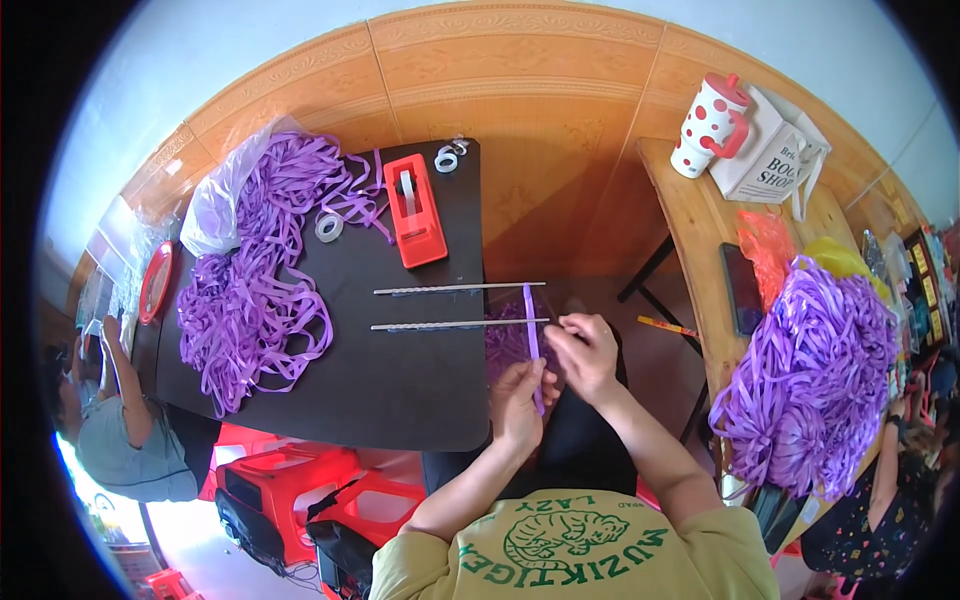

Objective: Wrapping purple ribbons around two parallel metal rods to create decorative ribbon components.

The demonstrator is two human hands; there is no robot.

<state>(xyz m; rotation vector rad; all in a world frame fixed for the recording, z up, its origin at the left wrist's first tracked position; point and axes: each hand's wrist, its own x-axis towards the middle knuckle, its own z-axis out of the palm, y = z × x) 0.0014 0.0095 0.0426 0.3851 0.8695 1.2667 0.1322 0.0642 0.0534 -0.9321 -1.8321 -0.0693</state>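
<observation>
- Holding was the clear state of the left grip [518,402]: its thumb and fingers were clamped on the lower part of a purple strip [531,318], with a short tail poking out below.
- Ahead of that grip, the strip ran up across the near rod [455,325] and reached the far rod [455,288], close to their free ends; whether it was looped around either one could not be told.
- Up and to the right of the left grip, the right grip [585,352] was curled just beside the near rod's tip; whether its fingers were together on anything could not be made out.
- Done, as far as it showed: one strip was in place across the pair of rods. No knot was visible on it, so the work on this strip looked unfinished.
- Left of the strip, both rods showed no other ribbon along their length over the black table [400,390].
- Plenty of ribbon lay loose: one heap [235,300] far to the left of the grip, another pile [815,380] well to its right on the wooden table [688,225].
- Beyond the left grip, below the rods, purple pieces [506,342] showed too dimly to tell whether they were finished.
</observation>
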